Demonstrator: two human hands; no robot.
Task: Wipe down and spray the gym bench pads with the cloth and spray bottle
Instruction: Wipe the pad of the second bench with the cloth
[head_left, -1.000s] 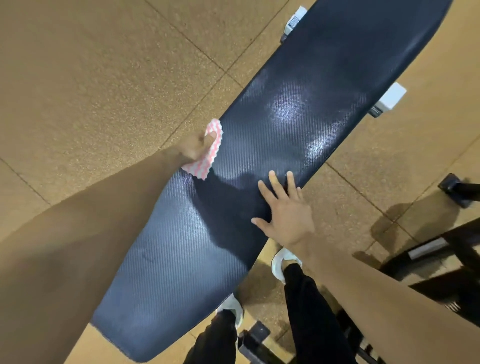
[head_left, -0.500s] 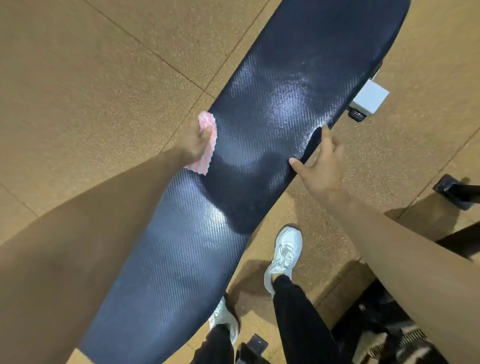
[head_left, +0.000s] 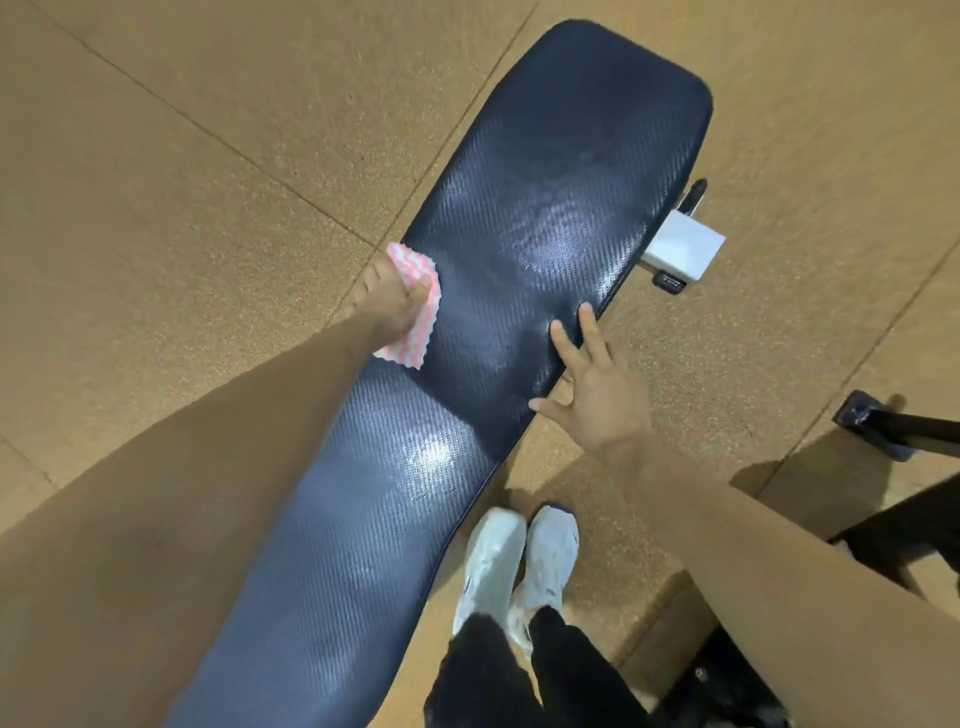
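A person's left hand (head_left: 387, 301) grips a pink cloth (head_left: 423, 332) at the bench pad (head_left: 519, 260) edge; the right hand (head_left: 602, 389) rests spread opposite.
The pad looks glossy and wet, so the bracing fingers could slide off.

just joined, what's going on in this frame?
A person is wiping a dark gym bench pad. The left hand grips a pink-and-white cloth against the pad's left edge. The right hand is open with fingers spread, and its fingertips lie over the pad's right edge, apparently bracing. No spray bottle is in view. The person's white shoes are on the floor beside the bench.
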